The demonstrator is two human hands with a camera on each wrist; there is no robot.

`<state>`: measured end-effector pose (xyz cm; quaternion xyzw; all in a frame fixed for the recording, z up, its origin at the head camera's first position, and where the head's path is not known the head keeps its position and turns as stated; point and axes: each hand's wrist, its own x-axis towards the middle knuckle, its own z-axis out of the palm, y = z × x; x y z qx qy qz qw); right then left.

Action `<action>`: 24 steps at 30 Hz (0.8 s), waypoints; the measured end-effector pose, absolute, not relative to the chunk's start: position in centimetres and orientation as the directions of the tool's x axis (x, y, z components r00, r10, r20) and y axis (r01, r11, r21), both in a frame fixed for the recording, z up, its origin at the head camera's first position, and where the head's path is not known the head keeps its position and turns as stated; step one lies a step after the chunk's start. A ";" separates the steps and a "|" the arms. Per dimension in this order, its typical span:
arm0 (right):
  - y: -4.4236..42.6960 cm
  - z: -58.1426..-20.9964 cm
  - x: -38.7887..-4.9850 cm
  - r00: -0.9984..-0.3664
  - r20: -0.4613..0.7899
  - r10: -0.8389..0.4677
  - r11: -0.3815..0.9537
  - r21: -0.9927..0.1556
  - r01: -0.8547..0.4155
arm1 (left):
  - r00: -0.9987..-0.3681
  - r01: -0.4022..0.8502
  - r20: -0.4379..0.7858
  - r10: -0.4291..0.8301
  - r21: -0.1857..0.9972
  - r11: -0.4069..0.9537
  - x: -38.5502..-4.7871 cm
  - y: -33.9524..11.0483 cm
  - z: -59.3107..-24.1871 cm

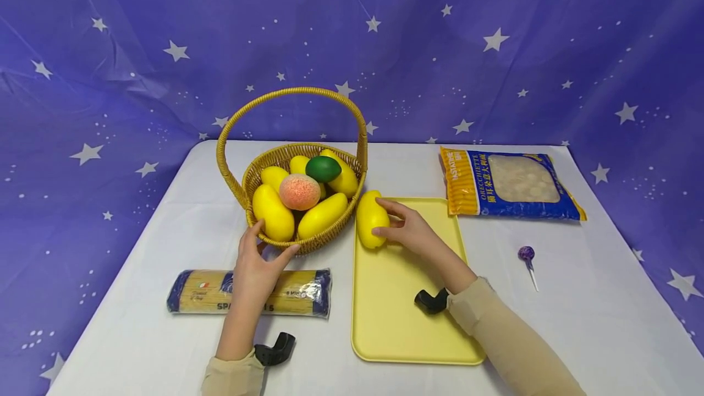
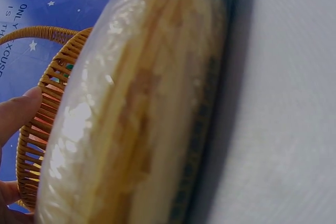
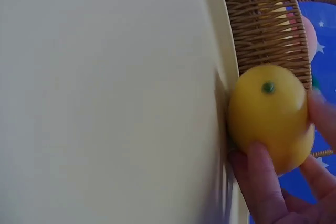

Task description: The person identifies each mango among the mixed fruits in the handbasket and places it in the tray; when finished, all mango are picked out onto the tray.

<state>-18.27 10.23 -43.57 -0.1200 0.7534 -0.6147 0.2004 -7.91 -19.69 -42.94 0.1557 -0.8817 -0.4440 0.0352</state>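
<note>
In the head view, the right hand [image 1: 411,234] is grasping a yellow fruit [image 1: 368,219], with its thumb and fingers bent around the side. This fruit is at eleven o'clock of the tray [image 1: 398,316], over its rim and just beside the basket; whether it touches the tray, I cannot tell.

The left hand [image 1: 258,269] is at the seven o'clock part of the basket [image 1: 318,242]. Its thumb and fingers are spread apart at the rim, but whether they are grasping it, I cannot tell. Inside the basket are more yellow fruits [image 1: 322,217], with a peach [image 1: 299,192] in the middle and a green fruit [image 1: 323,168] at one o'clock from it.

The spaghetti [image 1: 299,292] lies at nine o'clock from the tray, partly covered by the left hand and wrist. The lollipop [image 1: 526,253] is at three o'clock from the tray, and its stick points between five and six. The orecchiette [image 1: 522,179] is between one and two o'clock.
</note>
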 end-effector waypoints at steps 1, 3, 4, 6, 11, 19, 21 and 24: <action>10.2 -43.7 -18.2 -0.893 -0.162 -0.420 0.193 -0.977 0.086 | -0.949 -0.243 -0.075 -0.306 0.794 0.558 -7.9 -19.7 -42.9; 10.2 -44.3 -18.2 -0.904 -0.176 -0.389 0.173 -0.978 0.116 | -0.948 -0.245 -0.077 -0.308 0.793 0.558 -7.9 -19.6 -42.9; 10.3 -44.8 -18.3 -0.910 -0.180 -0.374 0.158 -0.979 0.129 | -0.948 -0.246 -0.077 -0.308 0.792 0.558 -7.9 -19.6 -42.9; 10.3 -44.8 -18.2 -0.917 -0.192 -0.350 0.163 -0.976 0.142 | -0.948 -0.247 -0.076 -0.310 0.790 0.561 -7.9 -19.6 -42.9; 10.3 -44.7 -17.8 -0.924 -0.201 -0.325 0.192 -0.971 0.144 | -0.948 -0.247 -0.075 -0.308 0.785 0.568 -7.9 -19.6 -43.0; 10.3 -44.7 -17.8 -0.910 -0.227 -0.348 0.209 -0.964 0.161 | -0.950 -0.237 -0.064 -0.305 0.785 0.573 -7.9 -19.8 -43.1; 10.5 -44.7 -17.8 -0.907 -0.229 -0.354 0.224 -0.962 0.156 | -0.951 -0.234 -0.061 -0.304 0.785 0.574 -7.9 -19.8 -43.1; 10.7 -44.7 -17.8 -0.907 -0.233 -0.352 0.245 -0.958 0.151 | -0.952 -0.229 -0.056 -0.302 0.785 0.576 -7.9 -19.7 -43.2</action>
